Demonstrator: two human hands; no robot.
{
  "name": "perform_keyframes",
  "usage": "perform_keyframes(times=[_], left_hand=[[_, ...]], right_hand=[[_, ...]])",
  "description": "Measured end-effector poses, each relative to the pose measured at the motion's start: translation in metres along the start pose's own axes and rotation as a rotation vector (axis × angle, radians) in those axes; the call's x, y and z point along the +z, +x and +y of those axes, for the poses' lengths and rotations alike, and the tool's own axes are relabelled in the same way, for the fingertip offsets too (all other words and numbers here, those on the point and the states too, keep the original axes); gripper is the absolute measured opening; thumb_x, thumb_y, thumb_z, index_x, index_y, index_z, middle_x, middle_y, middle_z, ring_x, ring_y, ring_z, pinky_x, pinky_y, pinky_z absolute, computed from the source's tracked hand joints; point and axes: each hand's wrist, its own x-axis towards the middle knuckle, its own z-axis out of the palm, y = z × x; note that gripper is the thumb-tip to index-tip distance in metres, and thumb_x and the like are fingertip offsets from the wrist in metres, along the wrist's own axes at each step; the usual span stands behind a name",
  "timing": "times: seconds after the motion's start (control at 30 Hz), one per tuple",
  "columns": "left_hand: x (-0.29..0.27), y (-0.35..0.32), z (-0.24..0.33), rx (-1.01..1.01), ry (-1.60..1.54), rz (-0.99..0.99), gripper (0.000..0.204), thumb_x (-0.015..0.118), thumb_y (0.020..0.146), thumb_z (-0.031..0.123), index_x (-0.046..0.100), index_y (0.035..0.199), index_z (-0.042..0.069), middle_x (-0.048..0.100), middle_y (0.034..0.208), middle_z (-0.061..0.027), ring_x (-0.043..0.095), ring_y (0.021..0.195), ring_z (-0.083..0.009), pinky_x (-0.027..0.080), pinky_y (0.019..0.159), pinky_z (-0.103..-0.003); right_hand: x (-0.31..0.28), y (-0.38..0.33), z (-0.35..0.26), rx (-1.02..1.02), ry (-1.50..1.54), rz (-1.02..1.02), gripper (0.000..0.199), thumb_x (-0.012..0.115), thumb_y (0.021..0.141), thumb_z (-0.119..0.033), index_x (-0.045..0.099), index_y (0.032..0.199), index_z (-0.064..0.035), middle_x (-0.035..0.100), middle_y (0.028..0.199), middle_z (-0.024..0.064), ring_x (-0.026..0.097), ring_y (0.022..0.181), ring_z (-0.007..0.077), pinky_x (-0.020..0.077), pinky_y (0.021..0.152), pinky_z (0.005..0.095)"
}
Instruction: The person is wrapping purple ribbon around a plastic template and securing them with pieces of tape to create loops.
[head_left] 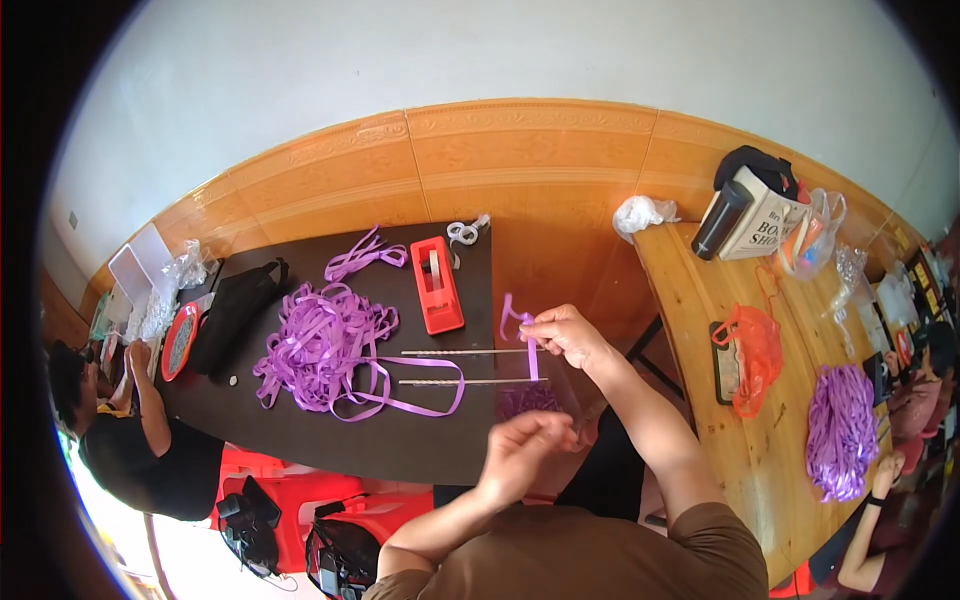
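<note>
My right hand (pixel 566 336) pinches purple ribbon (pixel 533 362) just off the table's right edge; a short ribbon end sticks up left of the fingers. The ribbon spans two thin parallel rods (pixel 430 382) that lie on the dark table and jut past its edge. Nearer to me, my left hand (pixel 522 452) is closed with curled fingers, below the rods; whatever it may hold is hidden. A loop of ribbon runs from the rods toward a large tangled heap of purple ribbon (pixel 325 345) on the table. Beneath my hands, a container (pixel 570 398) holds purple pieces.
A red tape dispenser (pixel 437 290) and white-handled scissors (pixel 465 233) lie beyond the rods. At left, a person (pixel 140 440) works near a red dish (pixel 180 342). The wooden table (pixel 690 300) at right bears a purple ribbon bundle (pixel 842 430), bags and a dark bottle (pixel 722 220).
</note>
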Motion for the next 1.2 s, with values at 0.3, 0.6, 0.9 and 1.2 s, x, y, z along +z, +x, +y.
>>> perform_keyframes(times=[0.3,0.6,0.9,1.2], left_hand=[[-0.049,0.035,-0.113,-0.086,0.078,0.273,0.019,0.054,0.09,0.01,0.061,0.105,-0.001,0.065,0.086,-0.0072,0.058,0.073,-0.0104,0.046,0.068,-0.022],[-0.063,0.107,-0.122,0.469,0.321,0.534,0.033,0.051,0.089,0.002,0.05,0.123,0.0,0.053,0.119,-0.0095,0.053,0.098,-0.0146,0.042,0.086,-0.026],[-0.052,0.123,-0.098,0.586,0.363,0.491,0.027,0.049,0.09,0.004,0.056,0.117,0.0,0.046,0.126,-0.0125,0.059,0.096,-0.0202,0.05,0.081,-0.029],[-0.063,0.105,-0.113,0.151,-0.033,0.488,0.015,0.059,0.088,0.009,0.064,0.096,-0.001,0.066,0.085,-0.0069,0.058,0.073,-0.0112,0.048,0.07,-0.023]], right_hand=[[-0.001,0.009,0.015,0.138,0.242,0.038,0.013,0.07,0.077,-0.01,0.064,0.068,-0.0029,0.049,0.054,-0.0031,0.037,0.044,0.0023,0.0228,0.041,0.0174],[0.002,0.01,0.033,0.152,0.347,0.177,0.015,0.072,0.074,-0.008,0.061,0.064,-0.0044,0.052,0.055,-0.0011,0.037,0.043,0.0037,0.0242,0.039,0.0208],[-0.004,0.016,0.069,0.252,0.502,0.282,0.014,0.061,0.08,-0.009,0.059,0.066,-0.0065,0.05,0.055,-0.0007,0.039,0.042,0.007,0.0271,0.038,0.0223],[-0.012,-0.018,0.145,0.54,0.55,0.17,0.013,0.058,0.082,-0.012,0.055,0.07,-0.0079,0.047,0.056,-0.0004,0.039,0.041,0.007,0.0258,0.035,0.0187]])
